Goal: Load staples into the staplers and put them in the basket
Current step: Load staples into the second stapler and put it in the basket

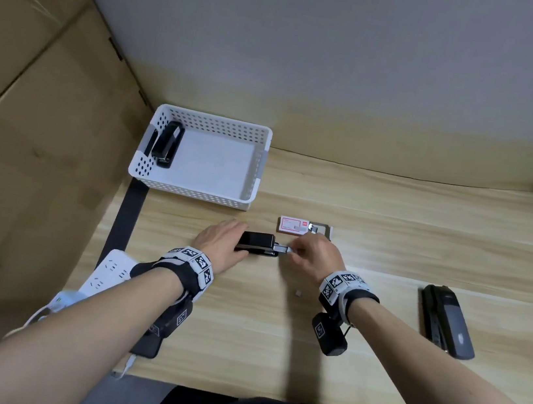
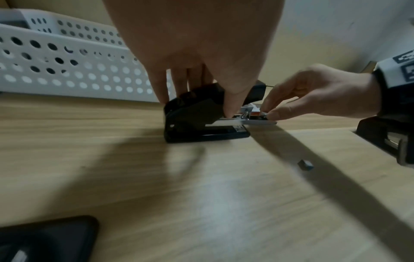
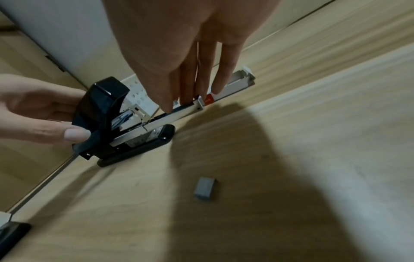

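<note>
We brace the small black plastic stapler (image 1: pixel 257 243) on the pale wood-grain tabletop (image 1: pixel 391 226) with our left hand (image 1: pixel 222 241), whose grip curls round its rear, thumb on the near side and fingers (image 2: pixel 162 88) on the far side, so the body cannot slide. Its shiny metal staple tray (image 3: pixel 179 111) juts out toward three o'clock. Our right hand (image 1: pixel 316 255) bears down there, the grip pinched on the tray's open channel, apparently seating a strip of staples; the strip itself is hidden under the fingertips (image 3: pixel 216 89). Just past the hands, at twelve o'clock, lies the white and red cardboard staple box (image 1: pixel 294 225), slid open and kept within easy reach. A short grey block of loose staples (image 3: pixel 205 189) lies on the tabletop at six o'clock of the right hand. The white perforated plastic basket (image 1: pixel 147 164) stands at eleven o'clock and already holds one black stapler (image 1: pixel 167 145), leaning by its left wall. A bigger grey and black stapler (image 1: pixel 447 321) waits at three o'clock, well apart, probably next. By our judgement, loading is midway.
</note>
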Tool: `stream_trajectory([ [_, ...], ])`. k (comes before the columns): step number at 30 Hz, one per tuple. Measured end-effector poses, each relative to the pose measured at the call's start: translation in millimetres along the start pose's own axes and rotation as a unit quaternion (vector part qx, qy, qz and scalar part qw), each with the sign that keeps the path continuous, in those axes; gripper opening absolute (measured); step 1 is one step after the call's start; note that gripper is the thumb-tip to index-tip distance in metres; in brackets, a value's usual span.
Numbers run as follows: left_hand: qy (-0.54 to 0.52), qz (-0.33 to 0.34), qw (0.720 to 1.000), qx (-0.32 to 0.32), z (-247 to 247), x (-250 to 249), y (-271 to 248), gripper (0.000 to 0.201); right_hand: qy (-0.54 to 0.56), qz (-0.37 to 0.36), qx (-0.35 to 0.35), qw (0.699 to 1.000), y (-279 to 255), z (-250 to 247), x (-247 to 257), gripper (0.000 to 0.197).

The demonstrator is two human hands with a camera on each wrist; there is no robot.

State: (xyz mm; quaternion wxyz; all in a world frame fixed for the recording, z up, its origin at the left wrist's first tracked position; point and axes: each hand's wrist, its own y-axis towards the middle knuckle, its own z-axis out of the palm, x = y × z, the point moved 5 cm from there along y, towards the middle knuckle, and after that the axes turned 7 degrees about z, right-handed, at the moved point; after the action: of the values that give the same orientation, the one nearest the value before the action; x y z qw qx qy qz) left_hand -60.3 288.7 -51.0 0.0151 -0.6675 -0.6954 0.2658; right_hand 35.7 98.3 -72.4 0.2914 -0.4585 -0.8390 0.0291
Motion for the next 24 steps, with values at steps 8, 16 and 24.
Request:
stream_trajectory([
  [8,0.009,0.020,1.000,0.000,8,5,11,0.021,-0.019,-0.002,0.019,1.000,5,-2,0,0.016],
  [16,0.020,0.024,0.999,0.007,8,6,14,0.021,-0.039,0.002,0.040,0.998,11,-1,-1,0.019],
  [24,0.007,0.001,1.000,0.024,8,6,17,0.019,0.066,0.071,-0.019,0.995,-12,-4,-24,0.035],
])
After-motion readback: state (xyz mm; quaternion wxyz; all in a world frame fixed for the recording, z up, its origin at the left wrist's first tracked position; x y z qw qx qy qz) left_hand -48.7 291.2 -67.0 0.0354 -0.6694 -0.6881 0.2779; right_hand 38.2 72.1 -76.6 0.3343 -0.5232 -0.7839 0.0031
